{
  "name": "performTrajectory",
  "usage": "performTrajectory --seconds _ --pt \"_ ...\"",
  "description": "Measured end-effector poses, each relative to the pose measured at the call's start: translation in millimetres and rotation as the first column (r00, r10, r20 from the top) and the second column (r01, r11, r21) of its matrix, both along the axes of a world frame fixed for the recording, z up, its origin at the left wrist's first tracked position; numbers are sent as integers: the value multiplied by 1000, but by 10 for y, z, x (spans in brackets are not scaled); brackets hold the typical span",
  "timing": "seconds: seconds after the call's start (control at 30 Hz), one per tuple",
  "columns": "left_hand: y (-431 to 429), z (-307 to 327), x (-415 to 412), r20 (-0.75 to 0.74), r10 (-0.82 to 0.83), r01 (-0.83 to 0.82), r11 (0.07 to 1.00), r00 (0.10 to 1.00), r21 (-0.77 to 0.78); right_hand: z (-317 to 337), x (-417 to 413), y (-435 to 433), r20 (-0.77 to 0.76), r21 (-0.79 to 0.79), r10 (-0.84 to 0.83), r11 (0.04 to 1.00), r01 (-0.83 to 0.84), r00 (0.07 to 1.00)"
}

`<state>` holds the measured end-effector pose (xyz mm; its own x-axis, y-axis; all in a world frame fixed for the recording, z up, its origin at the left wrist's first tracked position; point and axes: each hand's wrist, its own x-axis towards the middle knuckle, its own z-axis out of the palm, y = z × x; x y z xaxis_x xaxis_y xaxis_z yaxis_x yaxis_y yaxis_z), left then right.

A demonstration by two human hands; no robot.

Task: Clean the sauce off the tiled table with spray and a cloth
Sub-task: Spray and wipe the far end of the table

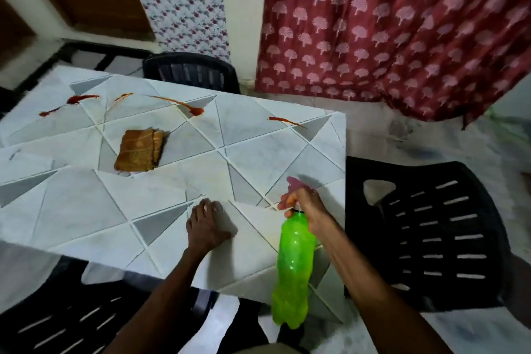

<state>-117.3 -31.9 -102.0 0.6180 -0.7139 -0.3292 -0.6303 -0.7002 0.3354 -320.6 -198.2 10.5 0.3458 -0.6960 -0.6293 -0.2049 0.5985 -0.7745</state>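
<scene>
The tiled table (86, 204) has white and grey triangle tiles. Several red sauce streaks lie along its far side: one at the far left (76, 100), one in the middle (195, 110), one near the right edge (283, 120). A folded brown cloth (139, 149) rests flat on the table left of centre. My right hand (309, 207) grips the neck of a green spray bottle (291, 270) with a pink trigger head, held above the table's near right corner. My left hand (208, 224) lies palm down on the table near its front edge, holding nothing.
A black plastic chair (431, 238) stands right of the table, another (57, 322) in front at the lower left, and a dark chair (192, 72) at the far side. A red patterned curtain (388, 31) hangs behind.
</scene>
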Motion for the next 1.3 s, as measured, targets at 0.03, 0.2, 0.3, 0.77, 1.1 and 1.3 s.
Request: performTrajectory --seconds 0.03,0.2,0.3,0.77,1.1,1.3 --pt "109 5 31 14 21 -21 1000 1000 12 -9 114 45 22 -16 11 1000 -11 1000" --pt "606 52 346 6 107 -107 993 994 49 57 663 331 59 21 103 994 -104 993" --pt "807 60 583 9 135 -135 989 991 55 50 956 572 56 5 196 980 -196 979" --pt "1569 0 1368 -20 161 -161 986 987 34 -322 1269 1784 -176 118 664 747 -654 727" --pt "1752 -77 1305 -43 -5 8 996 999 92 -189 1250 1280 -169 -32 235 969 -243 957" --pt "1450 -63 925 -43 -127 130 989 991 75 -131 781 1351 -160 102 478 878 -467 863"
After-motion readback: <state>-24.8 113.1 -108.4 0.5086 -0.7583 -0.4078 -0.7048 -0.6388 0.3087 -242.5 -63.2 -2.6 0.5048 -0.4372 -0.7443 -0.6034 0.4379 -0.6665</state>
